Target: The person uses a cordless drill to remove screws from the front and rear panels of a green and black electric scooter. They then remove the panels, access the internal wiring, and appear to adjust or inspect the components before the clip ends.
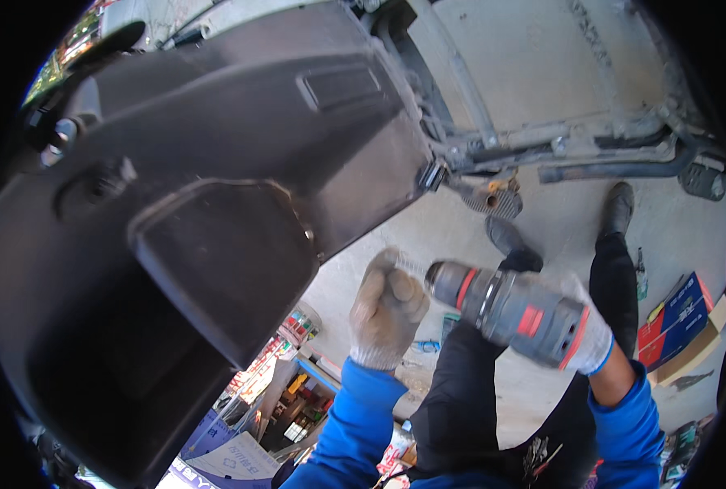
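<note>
My right hand [583, 326], in a white work glove, is wrapped round a dark grey cordless drill [505, 314] with red bands, its chuck pointing up-left. A thin bit [408, 266] runs from the chuck to my left hand [387, 306], in a stained beige glove, whose fingers are closed at its far end; whatever else they hold there is too small to make out. Both hands are below the edge of a large black moulded panel [355, 163] of a vehicle, which has a smaller raised lidded section [224, 261].
A metal tube frame [469, 85] with a footpeg and pedal is at the top right. My legs [452, 407] stand on a grey concrete floor [546, 212]. Open cardboard boxes [677, 322] lie at the right; stacked boxes [232, 456] and assorted small items are at the lower left.
</note>
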`<state>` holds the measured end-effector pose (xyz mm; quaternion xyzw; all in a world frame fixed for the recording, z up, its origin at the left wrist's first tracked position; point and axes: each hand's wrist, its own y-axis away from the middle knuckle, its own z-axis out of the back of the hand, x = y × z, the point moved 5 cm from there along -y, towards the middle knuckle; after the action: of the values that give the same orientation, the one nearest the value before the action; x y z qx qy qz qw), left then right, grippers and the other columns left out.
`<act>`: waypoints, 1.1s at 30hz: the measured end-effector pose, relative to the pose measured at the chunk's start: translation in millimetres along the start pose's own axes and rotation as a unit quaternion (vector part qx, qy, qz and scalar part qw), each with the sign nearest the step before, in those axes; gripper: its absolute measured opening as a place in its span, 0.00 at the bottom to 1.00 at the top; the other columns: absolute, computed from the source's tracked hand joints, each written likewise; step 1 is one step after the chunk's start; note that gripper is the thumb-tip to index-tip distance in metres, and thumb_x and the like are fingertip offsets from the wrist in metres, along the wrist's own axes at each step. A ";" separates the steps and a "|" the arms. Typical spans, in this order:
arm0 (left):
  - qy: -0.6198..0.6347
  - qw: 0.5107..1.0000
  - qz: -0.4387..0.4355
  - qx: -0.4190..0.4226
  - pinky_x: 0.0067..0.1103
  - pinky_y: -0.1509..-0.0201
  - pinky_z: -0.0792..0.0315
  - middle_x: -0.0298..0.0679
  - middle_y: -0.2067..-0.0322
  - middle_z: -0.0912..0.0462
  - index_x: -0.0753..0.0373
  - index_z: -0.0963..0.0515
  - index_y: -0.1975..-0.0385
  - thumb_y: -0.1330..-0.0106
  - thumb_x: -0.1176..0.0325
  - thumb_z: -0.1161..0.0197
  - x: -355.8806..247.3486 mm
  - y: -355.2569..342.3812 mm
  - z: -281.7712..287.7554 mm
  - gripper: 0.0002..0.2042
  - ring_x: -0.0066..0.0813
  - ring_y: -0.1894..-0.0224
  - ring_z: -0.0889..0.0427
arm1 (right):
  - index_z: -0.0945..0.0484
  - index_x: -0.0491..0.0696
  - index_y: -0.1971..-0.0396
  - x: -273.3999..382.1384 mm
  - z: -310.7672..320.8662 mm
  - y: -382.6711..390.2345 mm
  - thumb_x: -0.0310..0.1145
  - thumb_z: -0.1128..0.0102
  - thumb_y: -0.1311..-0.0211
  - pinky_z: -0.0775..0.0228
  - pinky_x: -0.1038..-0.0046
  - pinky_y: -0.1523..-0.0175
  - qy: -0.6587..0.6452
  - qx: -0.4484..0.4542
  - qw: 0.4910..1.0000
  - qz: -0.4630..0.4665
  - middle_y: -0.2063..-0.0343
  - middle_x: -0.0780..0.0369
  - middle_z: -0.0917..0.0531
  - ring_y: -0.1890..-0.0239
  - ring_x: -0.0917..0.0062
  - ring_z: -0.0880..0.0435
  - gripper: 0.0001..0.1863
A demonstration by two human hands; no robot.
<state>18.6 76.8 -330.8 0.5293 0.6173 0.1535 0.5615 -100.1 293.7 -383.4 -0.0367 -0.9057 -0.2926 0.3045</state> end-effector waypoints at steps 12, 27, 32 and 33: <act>0.144 0.967 -0.198 0.075 0.26 0.62 0.37 0.33 0.73 0.33 0.55 0.34 0.75 0.37 0.75 0.38 16.8 -56.2 51.6 0.11 0.27 0.67 0.35 | 0.16 0.38 0.50 -24.2 -9.1 -95.1 0.31 0.19 0.58 0.20 0.74 0.47 0.079 0.189 0.974 0.097 0.56 0.58 0.11 0.56 0.80 0.13 0.30; 0.139 0.906 -0.400 -0.001 0.19 0.83 0.47 0.25 0.92 0.38 0.48 0.30 0.85 0.24 0.35 0.48 -10.2 -74.1 30.9 0.29 0.18 0.89 0.41 | 0.17 0.47 0.50 -17.0 -18.5 -148.2 0.28 0.28 0.42 0.17 0.68 0.48 0.297 0.230 0.875 0.305 0.55 0.61 0.12 0.54 0.72 0.11 0.19; 0.140 0.895 -0.424 -0.011 0.17 0.85 0.40 0.27 0.88 0.27 0.51 0.18 0.75 0.23 0.34 0.50 -5.0 -79.6 44.1 0.29 0.19 0.88 0.33 | 0.16 0.53 0.44 -21.8 -16.6 -149.0 0.33 0.25 0.38 0.18 0.64 0.44 0.288 0.238 0.905 0.205 0.49 0.61 0.12 0.48 0.67 0.12 0.21; 0.158 0.894 -0.418 -0.030 0.17 0.85 0.39 0.27 0.86 0.25 0.52 0.18 0.72 0.23 0.34 0.50 -5.0 -80.2 42.0 0.29 0.19 0.87 0.32 | 0.16 0.53 0.44 -22.7 -15.2 -149.5 0.33 0.25 0.38 0.18 0.63 0.43 0.280 0.243 0.905 0.208 0.49 0.61 0.12 0.48 0.67 0.12 0.21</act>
<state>15.1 24.2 -404.5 0.1739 0.8574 0.0043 0.4843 -110.2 164.4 -462.5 -0.0658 -0.7980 0.0080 0.5990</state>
